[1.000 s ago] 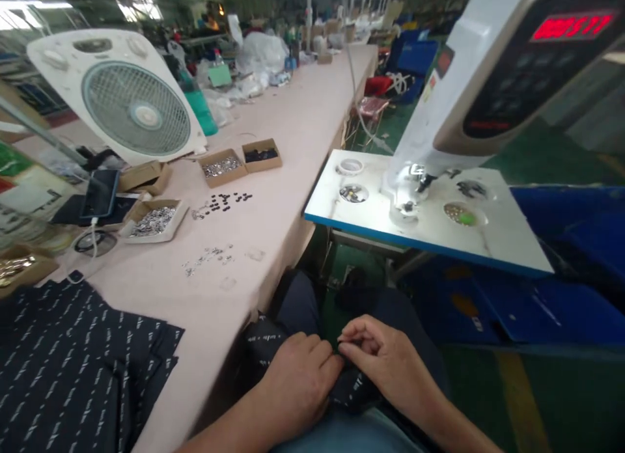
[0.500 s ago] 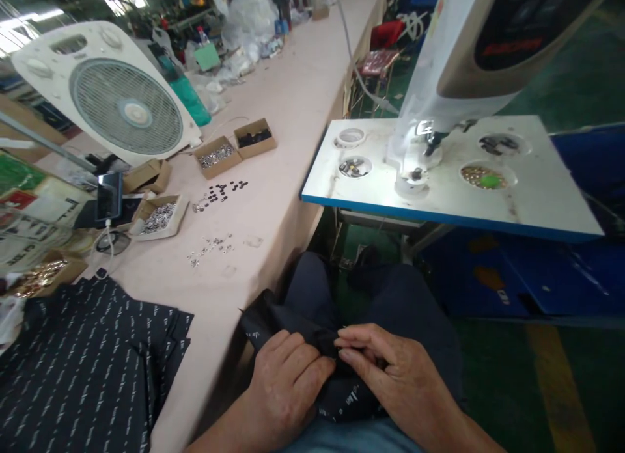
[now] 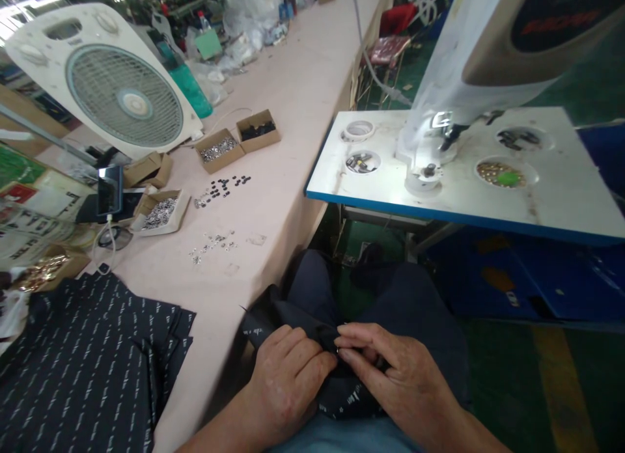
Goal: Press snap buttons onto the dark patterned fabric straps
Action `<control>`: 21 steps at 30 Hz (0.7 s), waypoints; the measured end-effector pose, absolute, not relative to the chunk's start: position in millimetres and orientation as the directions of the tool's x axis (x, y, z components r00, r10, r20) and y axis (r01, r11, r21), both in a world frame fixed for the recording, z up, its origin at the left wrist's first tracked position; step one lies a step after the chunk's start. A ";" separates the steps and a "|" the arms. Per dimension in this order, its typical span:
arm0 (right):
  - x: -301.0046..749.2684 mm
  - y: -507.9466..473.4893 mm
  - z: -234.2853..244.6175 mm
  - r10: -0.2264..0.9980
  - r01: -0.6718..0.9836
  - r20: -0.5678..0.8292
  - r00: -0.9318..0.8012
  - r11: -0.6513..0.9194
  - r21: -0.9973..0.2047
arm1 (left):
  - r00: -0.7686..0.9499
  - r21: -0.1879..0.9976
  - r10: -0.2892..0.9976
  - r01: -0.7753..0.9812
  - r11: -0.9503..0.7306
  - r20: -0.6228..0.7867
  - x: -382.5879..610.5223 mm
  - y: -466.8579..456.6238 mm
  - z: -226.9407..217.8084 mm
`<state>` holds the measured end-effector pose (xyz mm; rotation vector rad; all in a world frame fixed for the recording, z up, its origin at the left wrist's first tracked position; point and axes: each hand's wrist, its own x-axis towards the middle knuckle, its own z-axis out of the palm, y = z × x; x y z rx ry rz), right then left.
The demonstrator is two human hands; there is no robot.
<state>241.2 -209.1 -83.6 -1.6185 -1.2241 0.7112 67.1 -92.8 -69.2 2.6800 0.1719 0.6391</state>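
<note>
A piece of dark cloth with white printed marks (image 3: 347, 396) lies bunched over my lap. My left hand (image 3: 291, 381) is closed on it, fingers curled over the folds and thumb pressing toward the right. Beside that thumb, my right hand (image 3: 390, 368) pinches at the cloth between thumb and fingertips. A tiny shiny metal piece (image 3: 338, 350) glints at the pinch; its exact kind is too small to tell. The fingers hide part of the fold there.
On the table (image 3: 273, 199) at left are a stack of printed dark cloth (image 3: 83, 368), a box of silver fasteners (image 3: 160, 213), loose fasteners (image 3: 215, 243), a phone (image 3: 109, 191) and a fan (image 3: 127, 95). A fastener press (image 3: 430, 147) stands ahead right on its white worktop (image 3: 371, 196).
The camera has turned slightly, so the press sits a little farther right in view. Both hands keep nearly the same hold on the cloth, with the right still pinching.
</note>
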 end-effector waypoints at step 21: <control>242.6 -209.5 -84.6 0.980 0.626 0.160 0.120 0.050 -0.778 | 0.900 0.428 0.246 0.075 -0.901 0.360 64.1 -93.4 -75.3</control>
